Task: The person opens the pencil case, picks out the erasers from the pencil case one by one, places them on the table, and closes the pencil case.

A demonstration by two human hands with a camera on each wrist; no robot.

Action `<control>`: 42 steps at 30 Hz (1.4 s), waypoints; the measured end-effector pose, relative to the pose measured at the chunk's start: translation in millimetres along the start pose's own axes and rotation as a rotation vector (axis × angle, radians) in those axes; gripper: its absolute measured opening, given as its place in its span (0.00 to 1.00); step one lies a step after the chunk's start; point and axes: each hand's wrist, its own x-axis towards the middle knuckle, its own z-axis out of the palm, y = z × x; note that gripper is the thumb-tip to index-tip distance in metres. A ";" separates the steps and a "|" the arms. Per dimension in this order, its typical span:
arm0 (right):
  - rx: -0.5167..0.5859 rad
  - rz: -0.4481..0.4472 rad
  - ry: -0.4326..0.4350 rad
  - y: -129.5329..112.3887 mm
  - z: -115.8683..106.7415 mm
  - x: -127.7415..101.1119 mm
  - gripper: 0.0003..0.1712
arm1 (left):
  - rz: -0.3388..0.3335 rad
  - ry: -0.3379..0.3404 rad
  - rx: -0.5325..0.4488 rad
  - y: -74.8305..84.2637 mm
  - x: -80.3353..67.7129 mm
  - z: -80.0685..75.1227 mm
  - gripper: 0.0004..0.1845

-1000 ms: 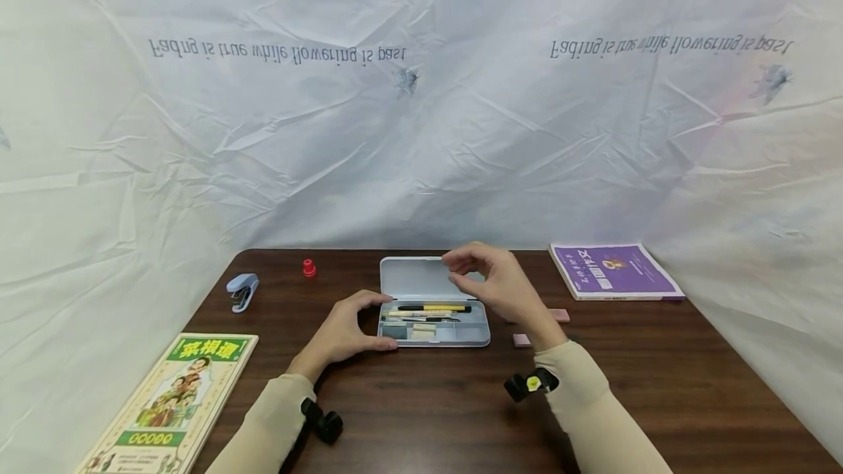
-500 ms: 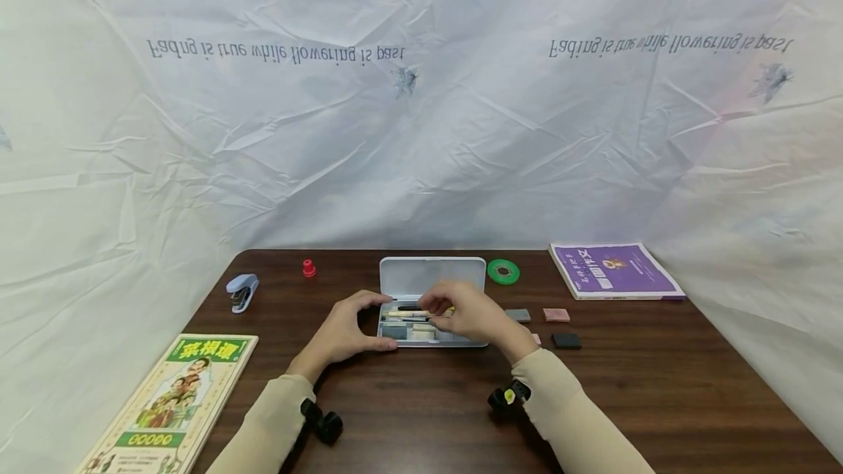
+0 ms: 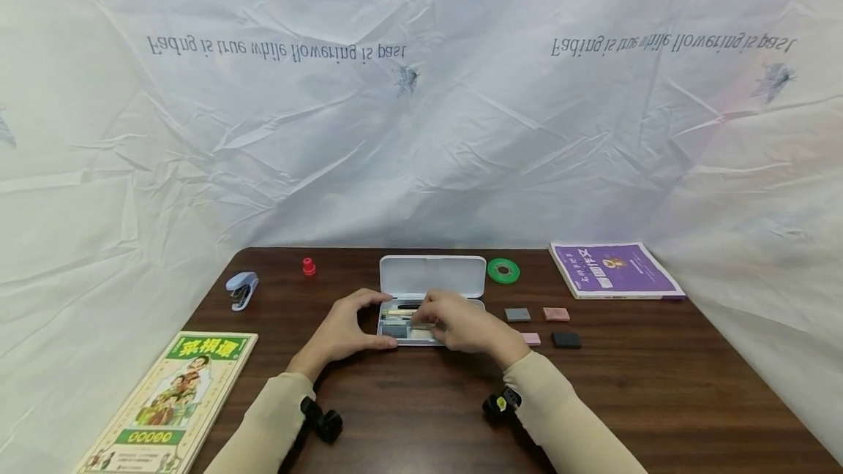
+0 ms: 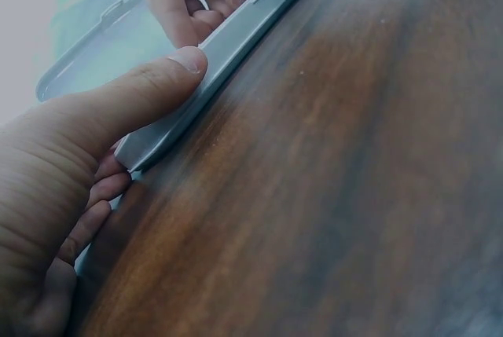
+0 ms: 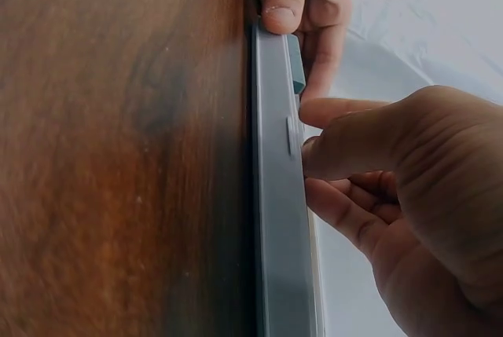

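Observation:
A pale grey pencil case (image 3: 431, 274) lies on the table with its lid raised. My left hand (image 3: 342, 329) grips its left end, thumb (image 4: 177, 70) along the front wall and fingers round behind. My right hand (image 3: 464, 324) reaches down into the front compartment. Its thumb and forefinger pinch at a cream eraser (image 3: 420, 333), mostly covered by the fingers. A grey-blue eraser (image 3: 394, 330) lies left of it in that compartment. Pens (image 3: 398, 312) fill the back compartment, partly hidden by the right hand. In the right wrist view the case wall hides the right fingertips (image 5: 310, 152).
To the right lie a grey eraser (image 3: 516, 315), two pink erasers (image 3: 556, 314) and a black eraser (image 3: 566, 340). Behind them are a green tape roll (image 3: 503, 271) and purple book (image 3: 615, 271). A stapler (image 3: 241, 290), red cap-shaped piece (image 3: 309, 267) and green-cream book (image 3: 174, 393) lie left.
My right hand has come down from above the raised lid into the case's front compartment, uncovering the tape roll and the erasers at right. My left hand has stayed put on the pencil case.

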 end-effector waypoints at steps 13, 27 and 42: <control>-0.040 -0.004 -0.001 -1.6 0.3 0.5 0.16 | -0.009 -0.006 0.010 4.2 0.2 -2.0 0.44; 0.041 0.052 0.076 -0.9 -4.2 -1.9 0.12 | -0.004 -0.007 -0.003 2.2 -0.3 -1.1 0.44; 0.027 0.032 0.321 2.9 -58.9 -35.7 0.16 | -0.014 -0.013 0.011 2.3 -1.2 -0.5 0.44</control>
